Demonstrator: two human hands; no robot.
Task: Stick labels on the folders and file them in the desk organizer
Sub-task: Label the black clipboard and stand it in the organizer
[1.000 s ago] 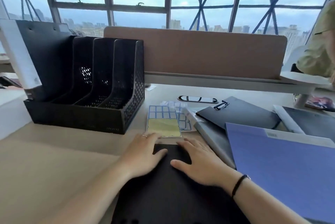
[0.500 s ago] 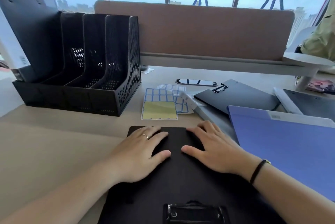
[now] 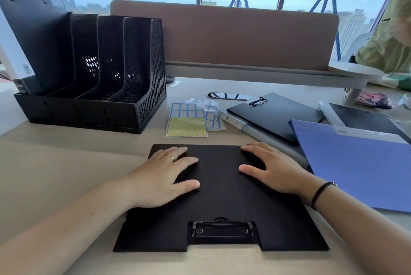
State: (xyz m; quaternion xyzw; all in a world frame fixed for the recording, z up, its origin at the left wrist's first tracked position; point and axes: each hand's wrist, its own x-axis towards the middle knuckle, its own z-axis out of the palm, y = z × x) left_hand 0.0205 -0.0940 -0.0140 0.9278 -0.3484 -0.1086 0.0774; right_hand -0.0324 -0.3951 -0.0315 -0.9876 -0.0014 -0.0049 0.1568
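Both hands lay flat on black clipboard folder (image 3: 220, 199), centre worktop (image 3: 55, 163): left hand (image 3: 164, 176), right hand (image 3: 273, 168), fingers straight, spread. Label sheets (image 3: 189, 119) beyond it; desk organizer (image 3: 106, 79) far left

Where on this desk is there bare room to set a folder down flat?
Bare desk lies left of the black clip folder, in front of the desk organizer. A thinner strip runs along the near edge below the folder's clip. The right side is crowded: label sheets, stacked dark folders and the blue folder.
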